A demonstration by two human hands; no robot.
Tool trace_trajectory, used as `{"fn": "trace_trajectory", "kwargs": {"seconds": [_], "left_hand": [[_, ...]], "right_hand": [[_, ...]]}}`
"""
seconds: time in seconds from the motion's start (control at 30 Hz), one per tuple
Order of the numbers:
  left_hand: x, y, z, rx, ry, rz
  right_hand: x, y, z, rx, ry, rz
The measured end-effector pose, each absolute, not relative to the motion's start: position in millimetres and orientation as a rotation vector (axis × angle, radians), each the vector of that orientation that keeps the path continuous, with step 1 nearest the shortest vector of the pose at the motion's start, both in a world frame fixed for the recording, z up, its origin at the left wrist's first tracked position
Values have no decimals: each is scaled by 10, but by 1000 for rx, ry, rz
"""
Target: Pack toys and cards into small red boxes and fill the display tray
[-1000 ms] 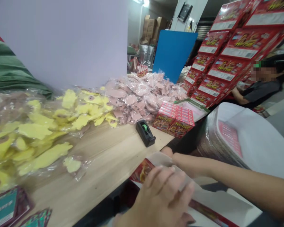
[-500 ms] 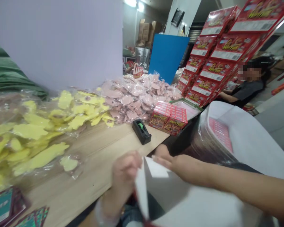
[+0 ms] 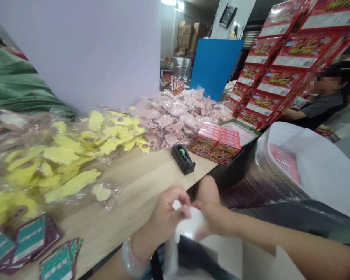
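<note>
An open cardboard box (image 3: 227,249), white inside with a bit of red at its far edge, lies in front of me, partly cut off by the lower edge. My left hand (image 3: 170,212) curls thumb and fingers together at its far left corner. Across from it, my right hand (image 3: 212,217) grips the far flap, with some fingertips inside the white face and the rest hidden. Ahead on the wooden table (image 3: 134,198) stand a black tape dispenser (image 3: 183,159) and red printed boxes (image 3: 217,144) set side by side.
Bagged yellow cut-outs (image 3: 61,155) and bagged pink ones (image 3: 175,116) are heaped along the table. Teal cards (image 3: 29,237) lie at lower left. A wrapped bin (image 3: 259,175) stands at right, below tall stacked red cartons (image 3: 280,74); a person (image 3: 317,109) sits behind.
The view has swung slightly left. Both hands have come nearer each other at the box's far edge, and the box has turned, its opening now facing me more.
</note>
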State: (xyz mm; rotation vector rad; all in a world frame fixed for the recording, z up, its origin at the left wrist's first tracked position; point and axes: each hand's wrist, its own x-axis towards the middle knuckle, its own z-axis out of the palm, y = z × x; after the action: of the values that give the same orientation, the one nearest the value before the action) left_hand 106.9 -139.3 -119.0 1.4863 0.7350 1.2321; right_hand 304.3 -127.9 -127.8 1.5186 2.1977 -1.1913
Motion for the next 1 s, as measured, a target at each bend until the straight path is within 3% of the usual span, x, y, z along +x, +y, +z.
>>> {"fn": "trace_trajectory", "kwargs": {"seconds": [0.07,0.27,0.53,0.73,0.8,0.87,1.0], "left_hand": [[947,-1463,-1366,1548,860,1213],[722,-1707,-1752,1263,639,762],[1227,-1721,-1779,2016,1382,407],[1295,-1705,-1739,2175,1582,87],[1300,-1702,-1706,2221,1588,51],[1326,-1706,-1665,2277,1572,30],[1394,-1733,-1580,2359,1528,-36]], "right_hand": [[3072,-1322,-1342,1615,2172,-1017],[3233,-1343,-1337,1615,2219,-1048],[3297,-1297,-1426,1594,2346,-1100],[4007,-1757,-1308,2039,2070,-2029],[4149,-2135,-1352,2166,1983,-2142],[4089,-2489,-1492,2320,1965,-1938],[3643,-2795,-1868,2783,1910,-1104]]}}
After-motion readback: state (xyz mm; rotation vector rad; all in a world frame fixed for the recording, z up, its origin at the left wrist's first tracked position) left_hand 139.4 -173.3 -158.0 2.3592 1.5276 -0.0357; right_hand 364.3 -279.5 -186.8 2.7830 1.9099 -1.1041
